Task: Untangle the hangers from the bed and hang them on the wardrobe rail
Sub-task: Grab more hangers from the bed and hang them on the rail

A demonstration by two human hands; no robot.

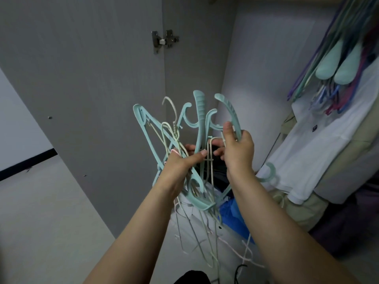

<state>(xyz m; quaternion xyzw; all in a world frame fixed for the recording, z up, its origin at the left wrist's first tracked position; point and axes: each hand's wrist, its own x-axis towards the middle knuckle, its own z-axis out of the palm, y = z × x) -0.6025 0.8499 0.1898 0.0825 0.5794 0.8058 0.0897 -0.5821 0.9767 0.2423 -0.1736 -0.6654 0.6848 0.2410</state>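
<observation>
Both hands are up in front of the open wardrobe, working one tangled bunch of hangers [184, 144], mint plastic ones mixed with thin cream wire ones. Left hand [180, 167] is gripping the middle of the bunch, fingers wrapped round several stems, thumb pressing across a mint arm. Right hand [238, 148] is just beside it, pinching a mint hanger [231, 113] by its curved upper arm, thumb on top, fingers curled behind. Hands are close together, nearly touching, both clamped on plastic, neither free. The bunch is standing roughly vertical: hooks and curved ends pointing up and fanning out, long bodies trailing down below the wrists toward the floor, wire loops dangling lowest. The key relation: hangers already hung [338, 64] are sitting up and to the right, well apart from the bunch, and the wardrobe rail itself is hidden above the frame edge, so cannot tell its exact line. Right hand is the nearer one to that side, and it is holding the outermost, rightmost hanger, so that piece looks like the one to pull free, probably up and rightward along its own long axis while the left is anchoring the rest. Snag risk seems high where the wire loops are crossing the mint arms. A white shirt [307, 152] is hanging below the hung hangers; the grey door [82, 89] is standing open on the left.
</observation>
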